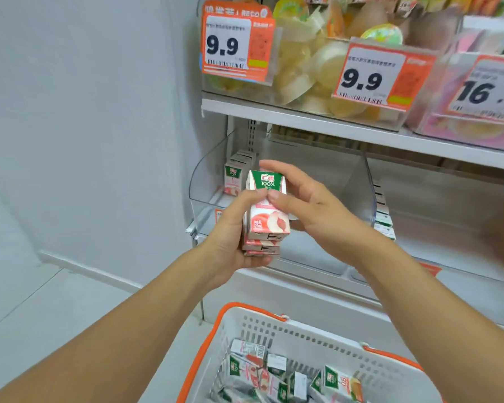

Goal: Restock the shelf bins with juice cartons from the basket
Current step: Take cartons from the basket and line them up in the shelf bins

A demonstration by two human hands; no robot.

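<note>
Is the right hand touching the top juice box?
Touching. The head view shows the right hand with its thumb pressed on the front of the top juice box, fingers curled behind it.

The basket (332, 347) ran off the bottom edge; the right price tag (489, 88) was blurred and cut off.
</note>
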